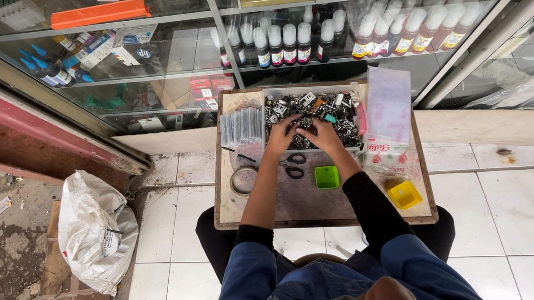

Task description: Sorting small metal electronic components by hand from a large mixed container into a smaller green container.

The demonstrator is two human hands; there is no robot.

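While both sit in the clear plastic tray of small metal parts (345,104), left hand (283,136) and right hand (321,134) curl, apparently sorting; their exact grip is unclear.

A shallow clear tray (268,109) is sitting under the fingers, heaped with small silver and black metal parts (333,109). The parts are lying jumbled beneath and just beyond the fingertips, spreading to both sides of them.
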